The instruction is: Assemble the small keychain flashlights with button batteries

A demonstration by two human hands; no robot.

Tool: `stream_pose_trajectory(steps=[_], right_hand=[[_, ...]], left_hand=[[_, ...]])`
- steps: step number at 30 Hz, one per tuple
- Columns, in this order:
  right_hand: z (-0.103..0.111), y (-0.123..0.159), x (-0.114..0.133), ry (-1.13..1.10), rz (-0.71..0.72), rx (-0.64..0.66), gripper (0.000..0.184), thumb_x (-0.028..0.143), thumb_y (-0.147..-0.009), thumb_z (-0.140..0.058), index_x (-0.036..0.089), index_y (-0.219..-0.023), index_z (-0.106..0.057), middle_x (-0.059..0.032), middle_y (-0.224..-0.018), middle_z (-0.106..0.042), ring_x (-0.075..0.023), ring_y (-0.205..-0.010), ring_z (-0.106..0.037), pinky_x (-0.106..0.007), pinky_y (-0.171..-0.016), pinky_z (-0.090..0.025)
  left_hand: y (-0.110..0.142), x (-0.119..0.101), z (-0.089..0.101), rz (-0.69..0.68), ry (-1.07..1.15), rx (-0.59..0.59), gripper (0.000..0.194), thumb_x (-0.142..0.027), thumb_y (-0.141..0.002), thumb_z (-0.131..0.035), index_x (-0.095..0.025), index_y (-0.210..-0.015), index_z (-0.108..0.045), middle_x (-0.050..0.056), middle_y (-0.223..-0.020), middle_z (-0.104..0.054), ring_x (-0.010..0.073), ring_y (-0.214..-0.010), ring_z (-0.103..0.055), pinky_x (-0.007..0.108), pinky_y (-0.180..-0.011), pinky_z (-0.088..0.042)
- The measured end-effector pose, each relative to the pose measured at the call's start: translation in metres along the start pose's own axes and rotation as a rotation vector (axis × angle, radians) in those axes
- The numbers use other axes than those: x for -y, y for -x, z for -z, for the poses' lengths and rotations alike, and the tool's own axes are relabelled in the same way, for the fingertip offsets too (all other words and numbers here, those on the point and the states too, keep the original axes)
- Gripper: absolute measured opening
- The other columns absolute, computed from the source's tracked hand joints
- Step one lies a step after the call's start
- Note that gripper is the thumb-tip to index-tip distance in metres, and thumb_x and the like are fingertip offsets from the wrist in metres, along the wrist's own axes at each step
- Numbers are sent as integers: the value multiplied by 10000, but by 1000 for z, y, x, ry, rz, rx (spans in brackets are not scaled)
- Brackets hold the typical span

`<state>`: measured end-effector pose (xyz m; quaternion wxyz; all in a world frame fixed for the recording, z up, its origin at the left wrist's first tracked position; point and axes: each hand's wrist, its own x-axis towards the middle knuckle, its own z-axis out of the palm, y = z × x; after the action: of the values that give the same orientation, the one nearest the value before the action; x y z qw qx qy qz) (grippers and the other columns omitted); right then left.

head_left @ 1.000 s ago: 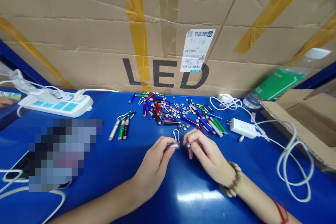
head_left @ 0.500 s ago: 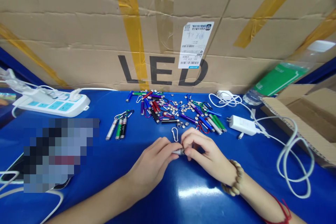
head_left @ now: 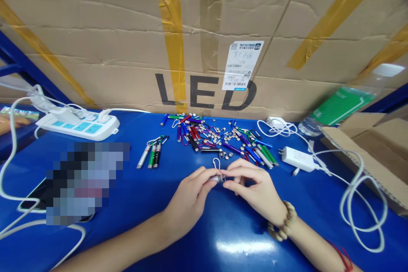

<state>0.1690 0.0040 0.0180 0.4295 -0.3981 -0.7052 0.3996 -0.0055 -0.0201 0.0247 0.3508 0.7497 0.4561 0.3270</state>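
My left hand (head_left: 190,199) and my right hand (head_left: 254,189) meet over the blue table (head_left: 223,238), each pinching one end of a small silver keychain flashlight (head_left: 218,177). Its silver carabiner clip (head_left: 216,163) sticks up behind the fingers. Just beyond lies a pile of small coloured keychain flashlights (head_left: 219,138) mixed with several button cell batteries. Three more flashlights (head_left: 153,154), silver, green and black, lie side by side to the left of the pile.
A large cardboard box marked LED (head_left: 204,38) stands along the back. A white power strip (head_left: 79,125) sits at the left, a white charger (head_left: 298,157) with a looping cable (head_left: 360,195) at the right, an open carton (head_left: 379,153) at far right. A blurred patch covers the left foreground.
My two hands came together: a second ago they held two separate parts a little apart, now both pinch one joined flashlight. The view shifted slightly.
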Motion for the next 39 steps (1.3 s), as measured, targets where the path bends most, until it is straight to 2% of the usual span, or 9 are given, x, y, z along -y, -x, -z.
stream_pose_trajectory(steps=[4, 8, 10, 16, 19, 22, 27, 33, 39], right_hand=[[0, -1, 1, -67, -37, 12, 111, 294, -652, -716, 184, -662, -700, -23, -733, -586, -51, -449, -480, -195, -398, -428], [-1, -1, 0, -140, -162, 69, 199, 318, -639, -721, 154, -554, -646, -11, -710, -551, -40, -423, -479, -183, -382, -418], [-1, -1, 0, -132, -178, 88, 228, 332, -627, -729, 147, -533, -633, -8, -689, -540, -42, -426, -474, -183, -382, -404], [1, -1, 1, 32, -12, 96, 242, 349, -664, -703, 157, -525, -652, -15, -615, -546, -80, -508, -464, -209, -431, -354], [1, 0, 1, 56, 32, 94, 254, 350, -690, -683, 158, -527, -647, -14, -597, -540, -90, -521, -462, -219, -446, -347], [0, 0, -1, 63, 53, 89, 280, 357, -696, -677, 150, -515, -626, -16, -590, -534, -95, -528, -464, -228, -461, -353], [-1, 1, -2, 36, 75, 81, 319, 354, -700, -674, 144, -490, -557, -5, -574, -519, -86, -512, -440, -222, -453, -347], [-2, 1, -2, 30, 16, 86, 308, 300, -714, -657, 149, -494, -502, 6, -567, -493, -80, -497, -412, -216, -443, -334], [-1, 1, 1, 15, -44, 79, 310, 309, -727, -630, 159, -497, -485, 11, -548, -473, -84, -502, -407, -210, -435, -331]], left_hand=[[1, -1, -1, 1, -22, 20, 272, -172, -907, -329, -208, -1028, -569, 20, -896, -599, 139, -815, -563, 235, -750, -445], [0, 4, 0, -51, -86, 63, 247, -151, -900, -333, -180, -982, -564, 29, -889, -604, 143, -822, -566, 242, -763, -445], [-2, 8, 1, -79, -126, 116, 238, -147, -898, -335, -175, -980, -557, 38, -911, -613, 154, -854, -571, 262, -780, -447], [-1, 11, 2, -110, -133, 169, 192, -133, -888, -355, -174, -966, -526, 51, -955, -622, 164, -898, -587, 280, -778, -463], [1, 13, 0, -157, -188, 152, 180, -135, -894, -348, -168, -962, -511, 51, -943, -621, 166, -883, -586, 287, -764, -469], [1, 14, 0, -244, -340, 123, 202, -169, -914, -317, -160, -973, -509, 49, -874, -613, 172, -807, -581, 288, -700, -477], [2, 13, 1, -370, -502, 28, 243, -218, -935, -276, -150, -976, -506, 32, -770, -585, 162, -712, -562, 263, -597, -469], [3, 14, 0, -430, -563, -21, 236, -204, -932, -294, -146, -923, -522, 22, -733, -580, 151, -670, -543, 256, -579, -471], [1, 11, 3, -433, -473, -39, 250, -227, -936, -294, -140, -966, -527, 30, -766, -605, 140, -704, -569, 244, -615, -488]])
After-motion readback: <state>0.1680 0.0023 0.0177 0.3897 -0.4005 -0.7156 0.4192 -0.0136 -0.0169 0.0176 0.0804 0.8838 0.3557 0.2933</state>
